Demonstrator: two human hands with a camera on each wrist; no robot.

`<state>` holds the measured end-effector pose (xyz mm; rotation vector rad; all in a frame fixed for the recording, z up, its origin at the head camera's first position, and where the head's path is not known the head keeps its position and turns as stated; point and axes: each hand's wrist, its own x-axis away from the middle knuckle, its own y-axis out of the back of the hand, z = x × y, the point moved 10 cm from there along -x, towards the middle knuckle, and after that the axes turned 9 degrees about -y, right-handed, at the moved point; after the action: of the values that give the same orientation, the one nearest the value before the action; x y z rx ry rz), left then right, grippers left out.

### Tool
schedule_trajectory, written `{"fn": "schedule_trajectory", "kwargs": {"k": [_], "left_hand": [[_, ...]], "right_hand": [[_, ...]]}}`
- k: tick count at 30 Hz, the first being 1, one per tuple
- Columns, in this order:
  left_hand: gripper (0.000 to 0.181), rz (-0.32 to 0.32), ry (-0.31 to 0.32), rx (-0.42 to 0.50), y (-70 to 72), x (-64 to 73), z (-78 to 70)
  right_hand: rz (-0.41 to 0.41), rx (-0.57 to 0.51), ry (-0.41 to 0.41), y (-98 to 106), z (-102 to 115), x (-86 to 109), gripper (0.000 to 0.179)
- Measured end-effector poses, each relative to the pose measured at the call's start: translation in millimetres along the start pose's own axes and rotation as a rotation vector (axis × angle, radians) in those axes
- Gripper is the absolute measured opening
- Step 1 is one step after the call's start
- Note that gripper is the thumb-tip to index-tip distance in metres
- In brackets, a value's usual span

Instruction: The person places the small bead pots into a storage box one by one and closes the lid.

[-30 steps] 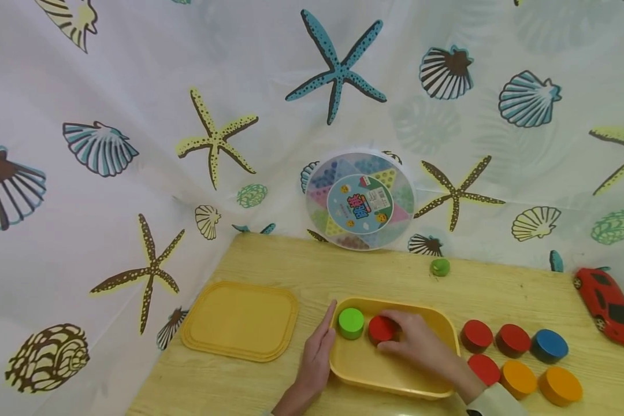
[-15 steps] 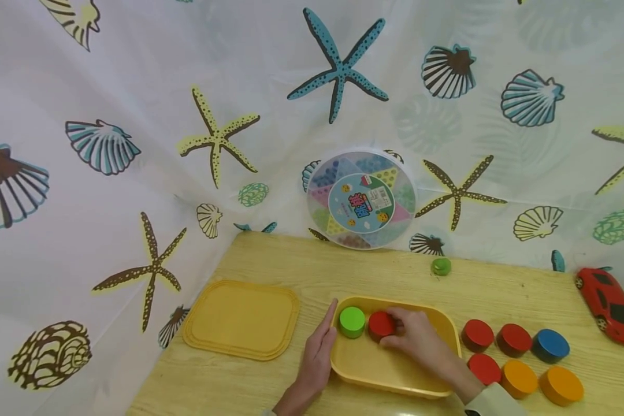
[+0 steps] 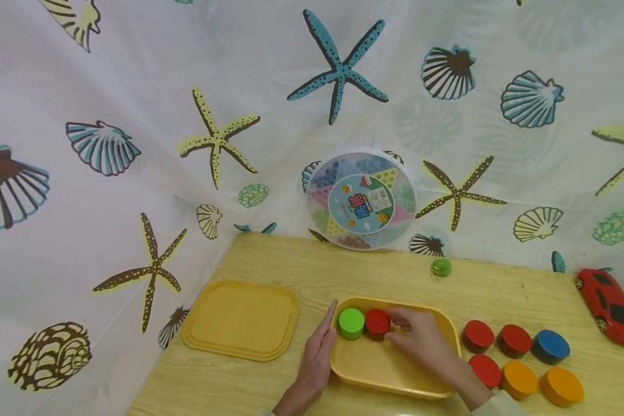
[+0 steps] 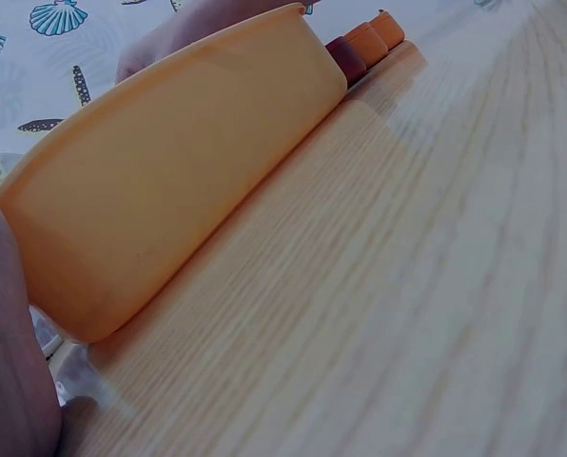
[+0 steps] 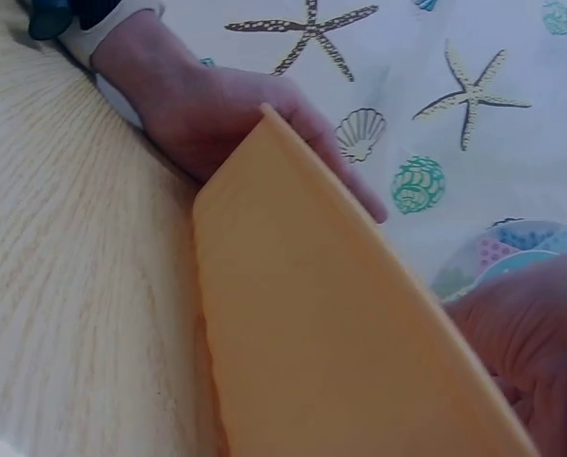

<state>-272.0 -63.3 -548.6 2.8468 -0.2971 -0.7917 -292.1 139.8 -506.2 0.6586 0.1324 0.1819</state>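
1. Resting straight-fingered along the yellow tray's [image 3: 369,363] left wall, your left hand [image 3: 314,358] grips nothing; pressing too hard there could slide the tray sideways.
2. Your right forearm [image 3: 463,378] passes right beside the front red cylinder [image 3: 485,371] on the surface [image 3: 208,381]; a low pull back might knock it.
3. Your right hand [image 3: 418,341] stands half-spread, thumb parted from fingers, at the right of the tray's red cylinder [image 3: 377,323]; whether a fingertip touches it, you can't tell. That cylinder sits in the far-left part, against or just beside the green cylinder [image 3: 351,322]; a hard nudge could shift or tip both.
4. Count eight cylinders: outside, four red and blue ones, namely three red and one blue [image 3: 550,346], plus two orange [image 3: 519,379]; inside, one red, one green.
5. Leftward lies one yellow lid [image 3: 241,320].
6. Farther: one red toy car [image 3: 610,306], one small green figure [image 3: 441,267].
7. Rearmost: one round Chinese checkers set [image 3: 361,200] before the seashell-print cloth [image 3: 270,52].
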Motion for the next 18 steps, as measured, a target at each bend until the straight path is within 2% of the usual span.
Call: {"fn": "schedule_trajectory", "kwargs": {"k": [4, 9, 18], "left_hand": [[0.050, 0.005, 0.001, -0.012, -0.1, 0.4, 0.0], [0.051, 0.010, 0.014, -0.006, -0.1, 0.1, 0.3], [0.051, 0.015, 0.008, -0.010, 0.4, 0.7, 1.5]], "right_hand": [[-0.065, 0.046, -0.023, 16.0, 1.1, 11.0, 0.042], [-0.160, 0.013, -0.009, 43.4, 2.1, 25.3, 0.047], [-0.320, 0.056, -0.033, 88.1, -18.3, 49.2, 0.050]]}}
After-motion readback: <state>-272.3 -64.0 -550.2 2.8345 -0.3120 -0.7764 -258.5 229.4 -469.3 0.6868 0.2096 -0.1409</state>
